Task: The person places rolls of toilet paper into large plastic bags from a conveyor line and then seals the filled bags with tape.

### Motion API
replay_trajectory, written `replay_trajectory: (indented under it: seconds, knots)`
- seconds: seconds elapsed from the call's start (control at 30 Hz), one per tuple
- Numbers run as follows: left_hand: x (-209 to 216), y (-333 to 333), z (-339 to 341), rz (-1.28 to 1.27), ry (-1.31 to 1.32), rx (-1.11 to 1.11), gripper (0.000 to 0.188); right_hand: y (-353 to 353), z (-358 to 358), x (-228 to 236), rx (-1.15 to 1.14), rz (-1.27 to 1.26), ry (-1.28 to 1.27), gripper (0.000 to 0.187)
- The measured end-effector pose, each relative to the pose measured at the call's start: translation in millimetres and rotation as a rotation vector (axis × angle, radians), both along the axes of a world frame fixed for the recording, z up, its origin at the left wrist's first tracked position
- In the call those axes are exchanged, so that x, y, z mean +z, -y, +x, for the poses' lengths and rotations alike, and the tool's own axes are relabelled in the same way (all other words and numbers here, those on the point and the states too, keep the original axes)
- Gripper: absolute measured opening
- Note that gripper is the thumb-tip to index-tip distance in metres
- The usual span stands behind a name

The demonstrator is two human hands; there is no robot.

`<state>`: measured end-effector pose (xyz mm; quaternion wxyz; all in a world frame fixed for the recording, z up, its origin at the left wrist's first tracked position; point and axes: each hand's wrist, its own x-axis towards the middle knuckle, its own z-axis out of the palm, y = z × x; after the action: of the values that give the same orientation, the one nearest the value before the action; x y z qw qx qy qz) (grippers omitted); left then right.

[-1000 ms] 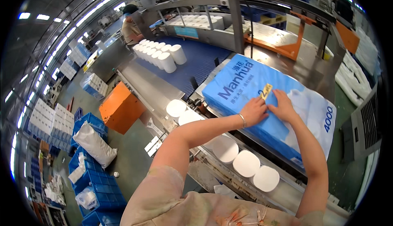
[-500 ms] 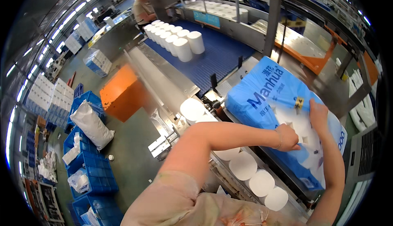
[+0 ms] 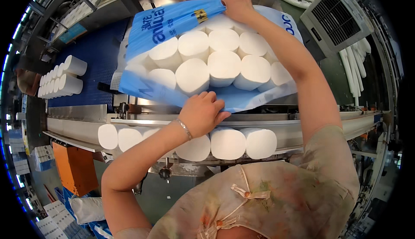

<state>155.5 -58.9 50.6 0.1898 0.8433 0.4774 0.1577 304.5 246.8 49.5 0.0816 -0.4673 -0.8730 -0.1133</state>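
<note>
A large blue-and-white plastic bag [image 3: 186,12] lies open in front of me, its mouth spread wide. White paper rolls [image 3: 223,64] fill it in rows, their round ends showing, with a gap near the front edge. At the bag's near edge my left hand [image 3: 202,112] has its fingers curled over the blue film. My right hand [image 3: 238,9] pinches the film along the far edge, arm stretched across the bag's right side. Between the bag and my body, several more white rolls [image 3: 228,144] stand in a line on a metal channel; my left forearm passes over some of them.
Left of the bag, a blue conveyor belt [image 3: 97,51] carries another group of white rolls [image 3: 71,84]. A metal rail [image 3: 276,117] runs along the bag's near side. An orange box [image 3: 75,170] stands low on the left. A grey louvred unit [image 3: 337,16] is at the back right.
My view has swung to the right, over the bag. The bag's mouth is now spread much wider, uncovering the rolls inside. My hands have moved apart, one to each edge.
</note>
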Motion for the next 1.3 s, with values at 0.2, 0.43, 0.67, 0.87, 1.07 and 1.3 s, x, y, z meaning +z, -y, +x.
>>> replay_trajectory:
  seconds: [0.2,0.43,0.67,0.87,1.07,1.3]
  knots:
    - [-18,-11,54,-0.19,-0.157,-0.12,0.027,41,170,18,-0.282,-0.052,0.068,0.019]
    - [20,-38,3,0.397,0.107,0.334,0.072,154,71,35,0.447,0.07,-0.387,0.068]
    - [-32,-47,5,0.08,-0.3,0.536,0.09,224,40,-24,0.476,-0.005,-0.093,0.088]
    - [-25,-43,-10,0.036,-0.162,0.468,0.08,220,23,17,0.258,-0.273,-0.048,0.076]
    - [-30,-44,-11,0.06,-0.165,0.437,0.078,234,29,5,0.258,-0.226,-0.322,0.06]
    - [-45,-47,-28,0.174,-0.156,0.609,0.079,200,8,-2,-0.137,-0.325,-0.904,0.061]
